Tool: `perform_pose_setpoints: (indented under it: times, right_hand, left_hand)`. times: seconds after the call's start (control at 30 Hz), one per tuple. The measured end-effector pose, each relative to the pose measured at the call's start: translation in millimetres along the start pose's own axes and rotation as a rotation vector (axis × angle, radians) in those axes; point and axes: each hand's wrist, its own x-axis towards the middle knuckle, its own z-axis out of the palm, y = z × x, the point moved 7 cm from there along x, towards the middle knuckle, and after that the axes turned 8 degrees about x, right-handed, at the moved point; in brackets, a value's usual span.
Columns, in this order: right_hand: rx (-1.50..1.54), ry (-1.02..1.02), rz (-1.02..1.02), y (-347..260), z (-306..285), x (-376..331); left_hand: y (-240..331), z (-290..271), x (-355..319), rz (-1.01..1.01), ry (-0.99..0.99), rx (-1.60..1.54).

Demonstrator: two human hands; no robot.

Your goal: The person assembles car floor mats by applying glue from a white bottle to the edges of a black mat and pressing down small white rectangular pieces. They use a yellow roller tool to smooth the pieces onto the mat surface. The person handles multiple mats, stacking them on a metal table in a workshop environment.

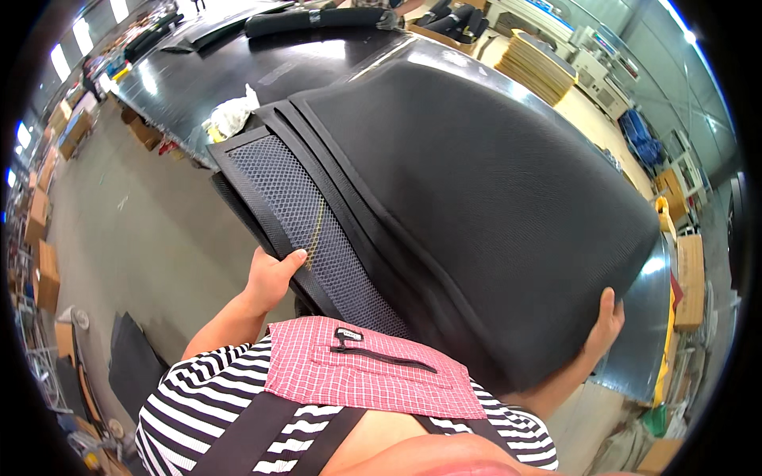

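A thick bundle of black sheets, which look like floor mats (492, 166), lies in front of me, partly on the dark table (302, 63) and overhanging its near edge. The upper sheets are folded over in a smooth bend on the right. At the left a grey honeycomb-mesh mat (294, 198) with a black border shows under them, a thin yellow line across it. My left hand (274, 274) grips that border, thumb on top and fingers hidden underneath. My right hand (605, 327) is wrapped around the bundle's lower right side, its fingers partly hidden.
A crumpled white plastic bag (232, 113) sits beside the bundle. Black rolls (317, 24) lie at the table's far side, near another person's arm (409, 6). A stack of yellowish sheets (536, 67) stands beyond. Cardboard boxes (46, 274) line the left floor; a dark sheet (133, 365) leans below.
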Motion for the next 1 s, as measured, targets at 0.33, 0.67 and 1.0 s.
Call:
perform_pose_setpoints:
  times: [0.33,0.67,1.0]
  right_hand:
    - [0.245,0.749,-0.183,-95,64,-99]
    - [0.595,0.227,0.605,103,333,-190]
    - [0.482,0.148,1.154,158,353,-252]
  left_hand:
    - [177,-2,264,0.176,-0.323,0.085]
    - [112,-6,575,0.536,-0.13,0.765]
    - [-109,-21,409,0.435,-0.343,1.233]
